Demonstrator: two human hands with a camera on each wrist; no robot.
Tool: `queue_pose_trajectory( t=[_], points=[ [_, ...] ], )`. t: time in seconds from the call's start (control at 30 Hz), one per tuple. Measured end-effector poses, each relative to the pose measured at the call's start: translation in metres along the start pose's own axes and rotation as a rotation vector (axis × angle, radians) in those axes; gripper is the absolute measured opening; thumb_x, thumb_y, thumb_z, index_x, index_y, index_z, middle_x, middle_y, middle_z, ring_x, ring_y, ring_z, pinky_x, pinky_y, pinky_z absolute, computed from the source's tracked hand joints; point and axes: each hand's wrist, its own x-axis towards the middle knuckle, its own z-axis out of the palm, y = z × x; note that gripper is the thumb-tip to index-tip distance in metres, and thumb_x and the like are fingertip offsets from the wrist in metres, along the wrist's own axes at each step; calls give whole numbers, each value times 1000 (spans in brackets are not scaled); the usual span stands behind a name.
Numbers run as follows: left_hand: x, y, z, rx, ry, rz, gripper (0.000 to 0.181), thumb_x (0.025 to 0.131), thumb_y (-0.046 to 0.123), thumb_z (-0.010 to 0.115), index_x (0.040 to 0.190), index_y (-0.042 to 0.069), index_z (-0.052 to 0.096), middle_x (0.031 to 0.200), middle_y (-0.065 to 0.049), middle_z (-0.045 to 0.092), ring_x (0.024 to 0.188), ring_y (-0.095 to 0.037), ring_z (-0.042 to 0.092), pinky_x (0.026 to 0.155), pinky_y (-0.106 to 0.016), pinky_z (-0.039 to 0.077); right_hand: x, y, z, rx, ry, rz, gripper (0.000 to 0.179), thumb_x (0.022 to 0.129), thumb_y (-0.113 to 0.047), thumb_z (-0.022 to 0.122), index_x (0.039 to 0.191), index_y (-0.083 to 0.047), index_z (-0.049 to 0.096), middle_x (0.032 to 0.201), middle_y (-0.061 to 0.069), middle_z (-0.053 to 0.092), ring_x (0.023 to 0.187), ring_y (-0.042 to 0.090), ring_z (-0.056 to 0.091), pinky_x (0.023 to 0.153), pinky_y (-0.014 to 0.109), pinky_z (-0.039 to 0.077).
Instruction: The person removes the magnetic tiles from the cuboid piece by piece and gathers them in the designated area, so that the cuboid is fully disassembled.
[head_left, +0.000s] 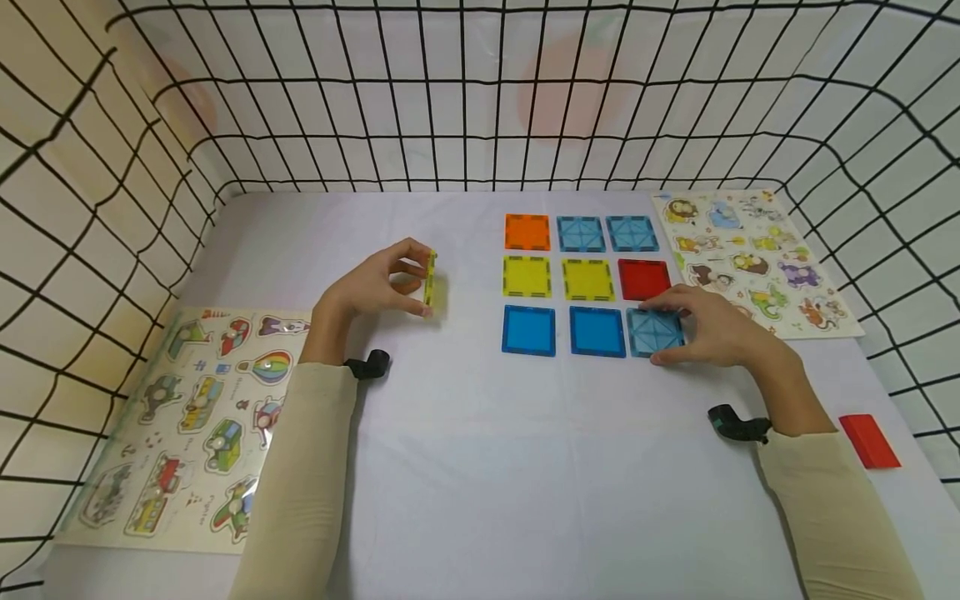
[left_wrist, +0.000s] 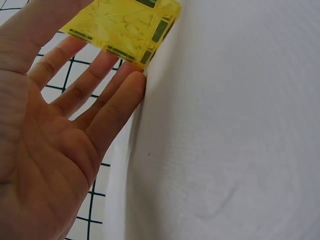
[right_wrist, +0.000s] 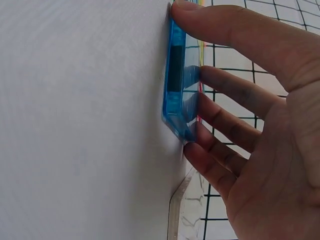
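Observation:
My left hand [head_left: 367, 285] pinches a clear yellow square tile [head_left: 431, 282] by its edges, thumb on one side and fingers on the other. That tile stands on edge, left of the laid-out tiles; the left wrist view shows its patterned face [left_wrist: 125, 25]. On the right, my right hand [head_left: 712, 327] grips a pale blue tile [head_left: 651, 335] between thumb and fingertips, at the near right corner of three rows of tiles. Beside it lie two darker blue tiles, one of them the middle tile [head_left: 597, 332]. Behind it is a red tile [head_left: 643, 280].
Farther back lie two yellow tiles, one in the middle [head_left: 588, 280], an orange tile [head_left: 527, 232] and two pale blue ones. Sticker-like picture boards flank the area, an animal one [head_left: 757, 258] and a vehicle one [head_left: 187, 425]. A red piece [head_left: 870, 442] lies far right. Black wire mesh [head_left: 465, 108] encloses the table.

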Motion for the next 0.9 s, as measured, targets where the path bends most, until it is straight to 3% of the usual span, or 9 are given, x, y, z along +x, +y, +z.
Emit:
queue_pose_trajectory(
  t=[0.13,0.27,0.5,0.67,0.9],
  points=[
    [-1,5,-2,41,11,14,81,73,1,92,143,3,51,135,-13,53,132,-32,52,117,-48,44,1,-2,0,-3,1,-1,79,74,-45,91,143,-21,60,150,18,51,135,42,44,106,72,41],
    [-2,16,0,145,44,37,78,73,10,94,141,10,55,133,-9,57,130,-29,54,115,-51,45,1,-5,-2,-12,-7,2,78,75,-45,90,142,-20,61,150,18,50,138,43,41,108,74,38],
    [11,17,8,349,65,155,79,67,46,97,136,27,61,130,10,61,117,-15,57,111,-44,48,-2,-4,-4,-15,-21,9,76,76,-46,89,142,-21,61,150,19,50,139,44,40,109,74,37],
    [9,33,24,479,38,188,77,70,48,94,137,26,63,127,10,60,116,-15,56,110,-40,49,-2,-4,-5,-12,-12,0,76,76,-45,90,142,-20,62,148,18,51,137,43,41,107,73,40],
    [5,55,56,605,-40,175,76,72,45,92,139,23,63,127,3,59,112,-17,52,101,-42,54,-4,-3,-5,-9,-12,18,76,75,-44,90,141,-20,62,149,17,51,138,42,41,108,73,39]
  ],
)
